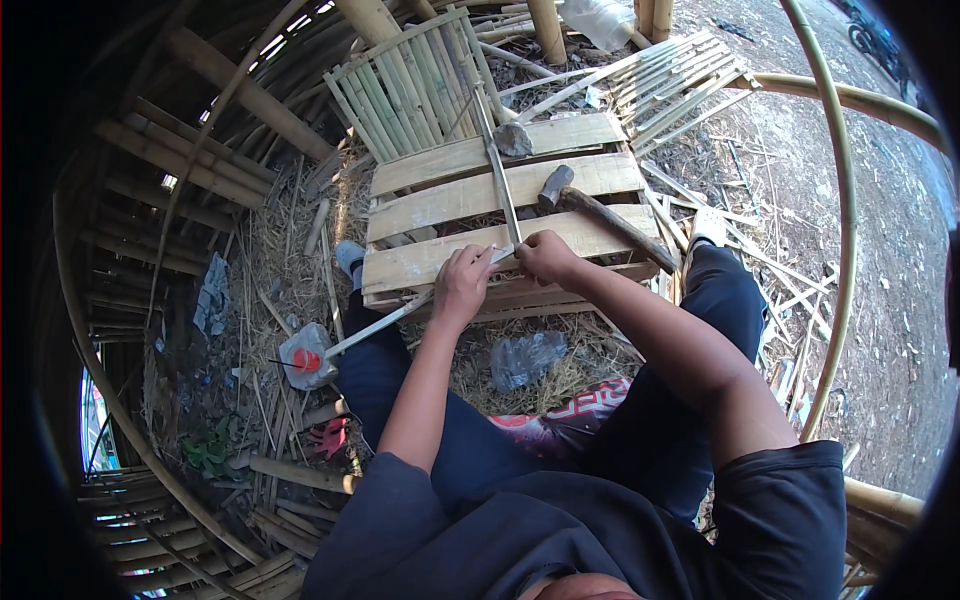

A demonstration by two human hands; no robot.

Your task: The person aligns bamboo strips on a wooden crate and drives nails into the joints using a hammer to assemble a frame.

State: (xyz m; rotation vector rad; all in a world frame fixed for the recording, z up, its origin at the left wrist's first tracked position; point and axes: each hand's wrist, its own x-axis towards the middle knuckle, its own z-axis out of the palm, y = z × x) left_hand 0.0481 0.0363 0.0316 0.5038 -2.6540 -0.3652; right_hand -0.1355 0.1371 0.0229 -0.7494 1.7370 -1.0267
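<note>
My left hand (462,284) is closed around a thin pale bamboo strip (385,322), which slants from the lower left up to the front of a slatted wooden crate (430,262). A longer bamboo strip (497,170) lies across the crate's slats, its near end meeting the held strip. At that meeting point my right hand (546,257) is closed, fingers pinched on the strip ends; its fingertips are partly hidden. Just beyond my right hand, a hammer (622,228) with a wooden handle rests on the slats. A grey stone (513,139) sits farther back on the crate.
A bamboo slat panel (415,90) leans behind the crate, and another slat bundle (675,85) lies at the back right. A plastic container with a red top (306,359) stands left of my leg. Clear plastic (527,360) lies between my legs. Bamboo poles (843,200) surround me.
</note>
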